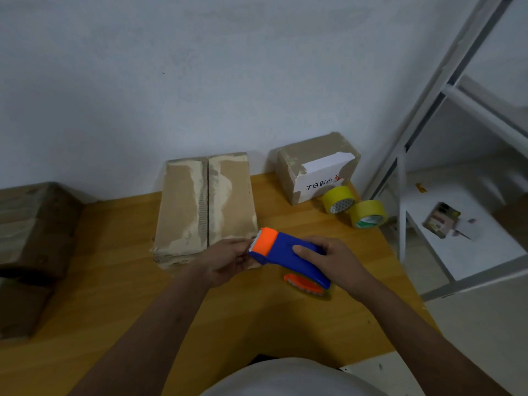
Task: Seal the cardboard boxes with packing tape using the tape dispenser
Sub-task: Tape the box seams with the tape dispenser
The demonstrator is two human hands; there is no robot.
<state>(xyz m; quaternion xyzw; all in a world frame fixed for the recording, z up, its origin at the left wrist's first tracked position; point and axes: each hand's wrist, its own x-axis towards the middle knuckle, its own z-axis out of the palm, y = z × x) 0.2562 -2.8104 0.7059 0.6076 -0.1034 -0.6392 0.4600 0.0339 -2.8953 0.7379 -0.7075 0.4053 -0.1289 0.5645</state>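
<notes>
A blue and orange tape dispenser hovers over the wooden table, just in front of a flat cardboard box whose two top flaps meet at a centre seam. My right hand grips the dispenser's blue body from the right. My left hand pinches at the serrated orange front end, where the tape comes out; the tape end itself is too faint to make out. A second, smaller cardboard box with a white label stands at the back right.
Two yellow tape rolls lie beside the small box near the table's right edge. A large dark box fills the left side. A white metal shelf stands right of the table. The wall runs close behind the boxes.
</notes>
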